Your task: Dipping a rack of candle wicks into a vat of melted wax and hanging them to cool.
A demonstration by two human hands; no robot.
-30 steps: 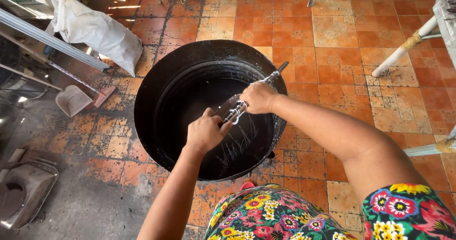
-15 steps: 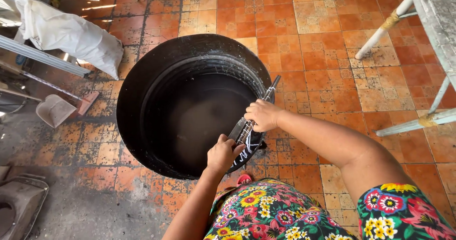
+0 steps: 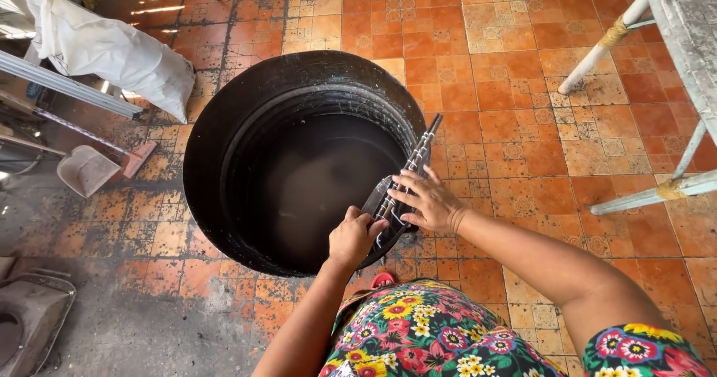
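A big black pan (image 3: 246, 160) stands on the tiled floor (image 3: 523, 71), wide and round, with ridged inner walls and a dark, wet-looking bottom. Across its near right rim lies a long metal tool (image 3: 407, 174), a flat blade with thin wire strands along it, slanting from the lower left up to the right, its far end poking out past the rim.

The left hand (image 3: 355, 237) is closed around the lower end of the tool, a firm grip, just inside the pan's near edge. The right hand (image 3: 426, 201) rests open on the tool's middle, fingers spread over the wires and pressing on them, not wrapped round; its grip is open. The two hands sit close together, almost touching.

A white sack (image 3: 112, 52) leans at the upper left, near a dustpan (image 3: 86, 172) on the floor. White table legs (image 3: 597, 48) stand at the upper right, well apart from the pan. A flowered dress (image 3: 433, 336) fills the bottom edge.
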